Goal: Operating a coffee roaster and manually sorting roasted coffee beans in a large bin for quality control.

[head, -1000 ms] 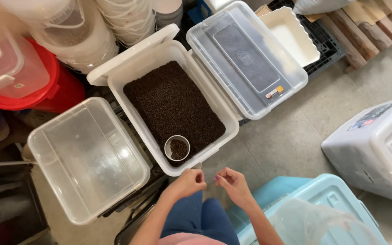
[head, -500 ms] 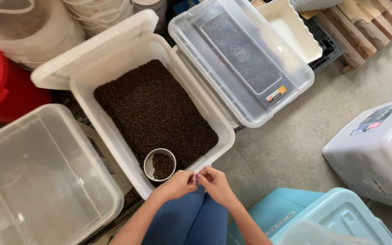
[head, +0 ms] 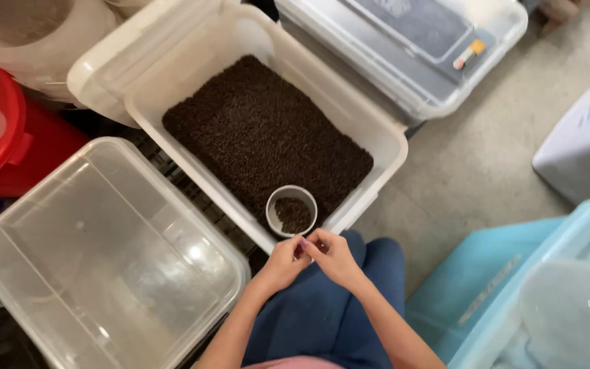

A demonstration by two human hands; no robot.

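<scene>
My left hand (head: 283, 263) and right hand (head: 336, 256) meet fingertip to fingertip over my lap, pinching something too small to make out between them. Just ahead of my fingers a small round grey cup (head: 291, 210), partly filled, sits in the dark brown granules (head: 261, 137) at the near corner of the white rectangular plastic tub (head: 377, 133). The cup looks light and stiff; I judge its rim the best hold, kept level since loose grains spill easily. Off my left hand lies a clear empty plastic bin (head: 97, 253).
</scene>
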